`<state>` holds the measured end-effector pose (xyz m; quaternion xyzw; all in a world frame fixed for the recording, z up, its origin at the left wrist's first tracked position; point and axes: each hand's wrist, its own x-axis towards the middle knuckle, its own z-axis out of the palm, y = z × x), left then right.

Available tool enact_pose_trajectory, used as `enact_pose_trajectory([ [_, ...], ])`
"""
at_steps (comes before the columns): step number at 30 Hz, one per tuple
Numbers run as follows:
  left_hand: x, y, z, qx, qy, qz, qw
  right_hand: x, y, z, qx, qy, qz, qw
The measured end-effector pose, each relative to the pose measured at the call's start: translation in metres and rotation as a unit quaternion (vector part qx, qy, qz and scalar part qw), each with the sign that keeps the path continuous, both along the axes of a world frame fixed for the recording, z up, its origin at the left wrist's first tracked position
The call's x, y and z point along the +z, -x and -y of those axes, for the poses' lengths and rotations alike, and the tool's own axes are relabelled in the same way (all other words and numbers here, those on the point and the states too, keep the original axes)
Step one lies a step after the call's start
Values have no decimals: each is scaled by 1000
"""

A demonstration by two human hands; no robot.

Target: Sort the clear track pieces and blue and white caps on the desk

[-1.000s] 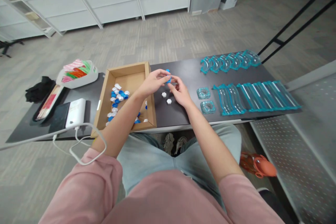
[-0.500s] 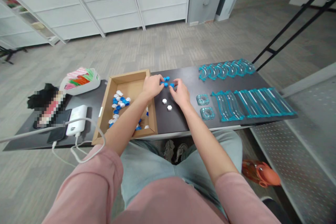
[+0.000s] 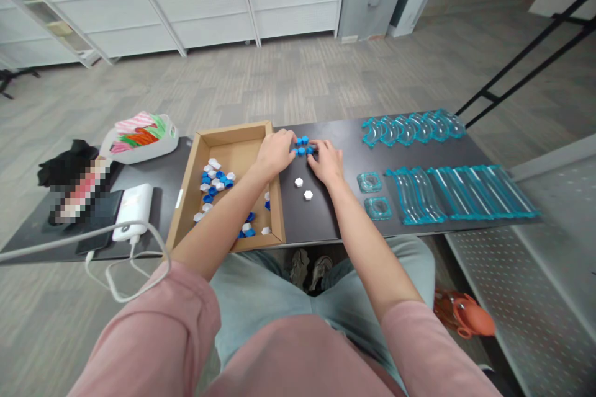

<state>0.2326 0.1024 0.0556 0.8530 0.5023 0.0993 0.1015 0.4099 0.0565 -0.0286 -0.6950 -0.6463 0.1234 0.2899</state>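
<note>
Several small blue hexagonal pieces (image 3: 305,140) lie in a cluster on the dark table between my hands. At the cluster's left side is my left hand (image 3: 277,152), fingers parted and curved, its tips beside or touching the nearest pieces. From the right, my right hand (image 3: 327,163) has its thumb and forefinger around one blue hexagonal piece (image 3: 310,151) on the tabletop. Two white hexagonal pieces, one upper (image 3: 298,182) and one lower (image 3: 308,195), rest closer to my body. My left forearm crosses a cardboard box (image 3: 280,217) of mixed blue and white pieces, hiding part of its contents.
On the right of the table (image 3: 326,223) are two square teal clear parts (image 3: 370,182), curved ones (image 3: 406,130) and long tubes (image 3: 482,193). To the left are a white basket (image 3: 161,147), a white power bank (image 3: 133,211) and a cable (image 3: 162,242) near my left arm.
The view has shifted slightly, so the table's contents sit differently in the frame. Both hands remain around the blue cluster, with only small finger movements.
</note>
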Motion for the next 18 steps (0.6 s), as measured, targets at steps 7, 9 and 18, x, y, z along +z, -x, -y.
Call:
enact_pose_trajectory([
  [7, 40, 115, 19, 119, -110, 162, 973, -4, -4, -2, 23, -16, -27, 999],
  [9, 43, 163, 29, 193, -119, 178, 957, -3, -3, -3, 26, -11, -19, 999],
  [18, -25, 264, 51, 327, -31, 259, 908, -4, -4, -4, 29, -26, -12, 999],
])
